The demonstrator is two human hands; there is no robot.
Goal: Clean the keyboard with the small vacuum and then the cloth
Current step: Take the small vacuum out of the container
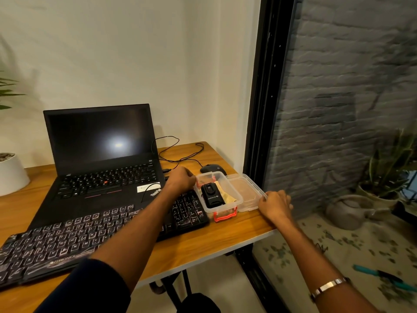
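A black external keyboard (pixel 67 236) with white-marked keys lies across the front of the wooden desk (pixel 203 242). To its right stands an open clear plastic box (pixel 225 207) with red clips. Inside it lie a small black vacuum (pixel 212 195) and a folded beige cloth (pixel 228 195). The box's clear lid (pixel 244 192) rests flat on the desk just right of the box. My left hand (pixel 180 180) grips the box's left rim. My right hand (pixel 274 203) holds the lid's right edge near the desk corner.
An open black laptop (pixel 101 154) with a dark screen stands behind the keyboard. A black mouse (pixel 213 169) and its looping cable (pixel 178 152) lie behind the box. A white plant pot (pixel 11 172) sits at far left. A glass pane with a black frame (pixel 264 109) borders the desk's right edge.
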